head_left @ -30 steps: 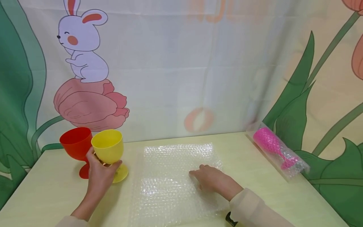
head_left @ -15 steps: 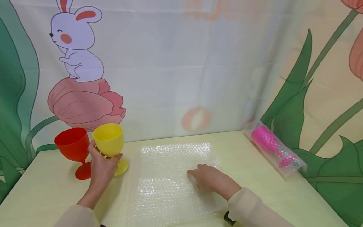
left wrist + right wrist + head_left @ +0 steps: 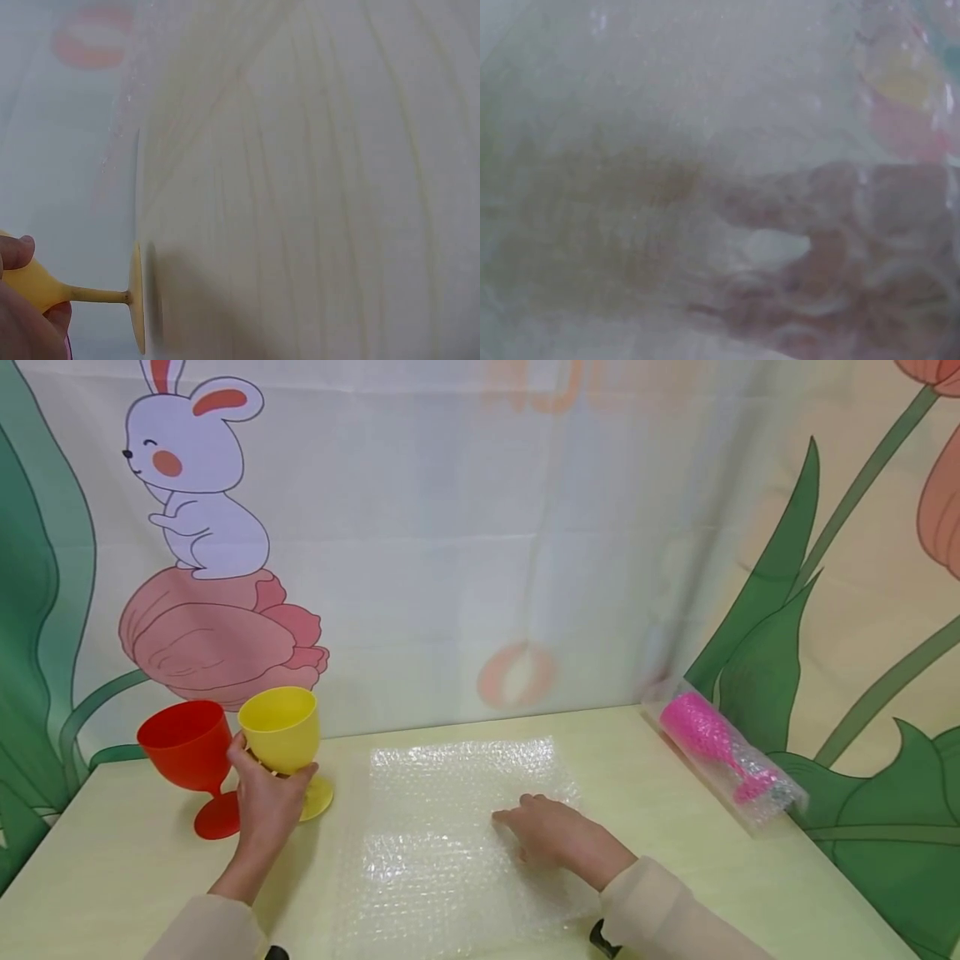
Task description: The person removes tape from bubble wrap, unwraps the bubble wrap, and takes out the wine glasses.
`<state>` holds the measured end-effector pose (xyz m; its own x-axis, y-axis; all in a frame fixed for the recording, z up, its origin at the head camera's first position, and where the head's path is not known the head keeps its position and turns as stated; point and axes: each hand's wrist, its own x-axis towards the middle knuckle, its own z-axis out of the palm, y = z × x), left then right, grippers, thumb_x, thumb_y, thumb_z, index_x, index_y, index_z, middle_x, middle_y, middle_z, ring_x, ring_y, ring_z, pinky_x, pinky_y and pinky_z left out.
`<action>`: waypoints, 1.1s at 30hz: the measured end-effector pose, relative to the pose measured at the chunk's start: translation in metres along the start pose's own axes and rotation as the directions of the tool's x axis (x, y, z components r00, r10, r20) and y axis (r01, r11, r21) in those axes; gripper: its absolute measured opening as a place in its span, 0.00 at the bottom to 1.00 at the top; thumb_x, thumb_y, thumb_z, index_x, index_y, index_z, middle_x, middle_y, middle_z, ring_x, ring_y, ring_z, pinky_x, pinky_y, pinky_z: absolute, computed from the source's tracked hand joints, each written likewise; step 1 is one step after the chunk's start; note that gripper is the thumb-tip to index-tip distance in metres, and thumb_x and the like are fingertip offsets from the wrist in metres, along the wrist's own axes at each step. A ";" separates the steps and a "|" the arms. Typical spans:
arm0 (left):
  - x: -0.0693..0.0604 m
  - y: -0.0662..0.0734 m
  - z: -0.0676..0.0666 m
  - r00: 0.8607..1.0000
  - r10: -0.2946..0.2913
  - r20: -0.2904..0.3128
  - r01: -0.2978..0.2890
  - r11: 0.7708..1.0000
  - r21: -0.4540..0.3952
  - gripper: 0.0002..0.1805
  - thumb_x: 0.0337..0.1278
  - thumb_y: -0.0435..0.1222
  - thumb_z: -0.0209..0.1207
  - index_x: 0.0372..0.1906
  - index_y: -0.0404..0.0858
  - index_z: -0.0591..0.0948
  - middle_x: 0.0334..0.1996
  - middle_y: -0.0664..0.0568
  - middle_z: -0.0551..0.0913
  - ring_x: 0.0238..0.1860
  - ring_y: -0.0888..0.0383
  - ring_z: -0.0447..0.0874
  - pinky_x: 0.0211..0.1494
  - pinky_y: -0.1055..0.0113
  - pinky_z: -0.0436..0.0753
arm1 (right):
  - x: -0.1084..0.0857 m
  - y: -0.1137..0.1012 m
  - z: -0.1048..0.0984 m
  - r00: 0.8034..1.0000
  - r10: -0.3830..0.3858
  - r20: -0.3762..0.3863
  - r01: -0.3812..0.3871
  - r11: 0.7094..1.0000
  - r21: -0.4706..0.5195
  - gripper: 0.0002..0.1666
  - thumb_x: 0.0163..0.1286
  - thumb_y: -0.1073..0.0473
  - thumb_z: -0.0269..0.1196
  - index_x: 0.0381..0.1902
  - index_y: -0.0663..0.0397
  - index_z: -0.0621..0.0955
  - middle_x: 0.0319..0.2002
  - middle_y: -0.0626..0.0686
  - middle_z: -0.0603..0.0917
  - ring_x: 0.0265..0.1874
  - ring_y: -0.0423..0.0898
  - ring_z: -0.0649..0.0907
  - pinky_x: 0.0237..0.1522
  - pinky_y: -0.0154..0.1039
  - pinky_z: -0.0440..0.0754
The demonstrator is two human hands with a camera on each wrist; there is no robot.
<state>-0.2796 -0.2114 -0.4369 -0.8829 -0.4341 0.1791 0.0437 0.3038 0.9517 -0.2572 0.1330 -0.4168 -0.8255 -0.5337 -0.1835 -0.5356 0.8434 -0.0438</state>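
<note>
Yellow cup (image 3: 280, 735) shifted right, away from red cup (image 3: 187, 747).
Left hand (image 3: 270, 806) gripped it; right hand (image 3: 551, 831) on bubble wrap (image 3: 423, 860), grip couldn't be told. Pink cup (image 3: 697, 728) was wrapped, other two weren't.

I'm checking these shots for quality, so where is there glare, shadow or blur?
Head view: bright glints on the bubble wrap; left wrist view: a soft shadow on the table by the yellow goblet; right wrist view: dim and blurry, the right hand hazy.
</note>
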 end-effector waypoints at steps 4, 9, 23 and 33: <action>0.002 -0.001 0.001 1.000 0.001 -0.005 -0.001 1.000 0.002 0.54 0.59 0.24 0.66 0.79 0.46 0.42 0.73 0.40 0.60 0.74 0.40 0.58 0.78 0.41 0.56 | -0.001 0.000 0.000 1.000 0.001 -0.001 -0.001 1.000 -0.002 0.30 0.62 0.63 0.74 0.63 0.50 0.81 0.42 0.57 0.83 0.43 0.54 0.81 0.46 0.50 0.82; 0.004 -0.005 0.001 1.000 -0.007 -0.009 0.007 1.000 0.012 0.54 0.60 0.24 0.66 0.79 0.46 0.42 0.74 0.40 0.59 0.75 0.40 0.58 0.78 0.42 0.55 | -0.001 0.000 -0.001 1.000 -0.001 -0.004 0.001 1.000 0.000 0.30 0.61 0.63 0.74 0.61 0.50 0.81 0.42 0.57 0.83 0.44 0.54 0.81 0.46 0.51 0.82; 0.009 -0.016 0.000 0.999 -0.020 -0.026 0.021 0.999 0.024 0.54 0.61 0.25 0.65 0.79 0.48 0.41 0.74 0.40 0.59 0.75 0.40 0.59 0.79 0.43 0.54 | -0.001 -0.002 -0.001 1.000 -0.004 0.004 0.004 1.000 0.006 0.29 0.61 0.65 0.73 0.61 0.49 0.81 0.44 0.57 0.83 0.46 0.55 0.81 0.46 0.50 0.82; 0.011 -0.018 0.004 0.998 0.032 -0.058 -0.031 0.999 0.018 0.54 0.60 0.24 0.65 0.79 0.47 0.43 0.74 0.40 0.60 0.75 0.40 0.59 0.78 0.45 0.56 | -0.001 0.000 -0.003 1.000 0.015 0.010 -0.015 1.000 -0.001 0.29 0.62 0.63 0.73 0.62 0.48 0.81 0.45 0.57 0.83 0.46 0.54 0.81 0.48 0.50 0.82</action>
<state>-0.2919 -0.2178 -0.4532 -0.8523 -0.4730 0.2235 0.0622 0.3325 0.9411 -0.2566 0.1331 -0.4140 -0.8315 -0.5205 -0.1941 -0.5234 0.8511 -0.0404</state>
